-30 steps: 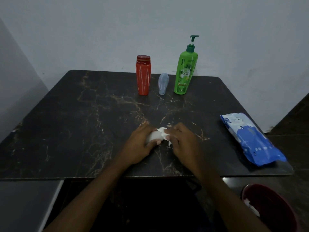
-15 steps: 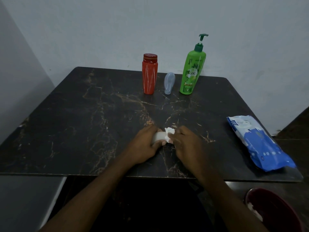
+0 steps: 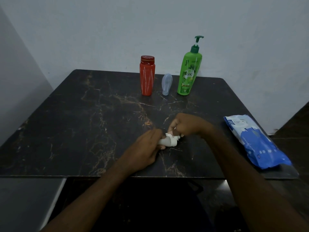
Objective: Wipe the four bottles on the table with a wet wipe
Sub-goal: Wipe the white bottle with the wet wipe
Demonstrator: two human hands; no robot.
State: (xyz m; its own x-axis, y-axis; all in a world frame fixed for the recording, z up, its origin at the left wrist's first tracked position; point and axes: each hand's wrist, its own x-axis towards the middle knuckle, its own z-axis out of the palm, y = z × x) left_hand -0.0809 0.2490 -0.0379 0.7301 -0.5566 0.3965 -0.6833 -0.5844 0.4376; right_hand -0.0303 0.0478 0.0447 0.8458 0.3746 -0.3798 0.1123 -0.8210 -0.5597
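A small white bottle (image 3: 164, 141) lies low over the table's middle front, gripped by my left hand (image 3: 145, 150). My right hand (image 3: 187, 125) pinches a white wet wipe (image 3: 173, 137) against the bottle's right end, where a brown cap shows. Most of the bottle is hidden by my fingers. At the back of the table stand a red bottle (image 3: 147, 76), a small pale-blue bottle (image 3: 166, 84) and a tall green pump bottle (image 3: 189, 71), all untouched.
The dark marble table (image 3: 75, 123) has its front edge just below my wrists. A blue-and-white wipes pack (image 3: 255, 141) lies at the right edge. Grey walls stand behind and to the left.
My right hand has lifted and turned over the bottle's right end with the wipe. My left hand keeps its grip. The camera has shifted slightly.
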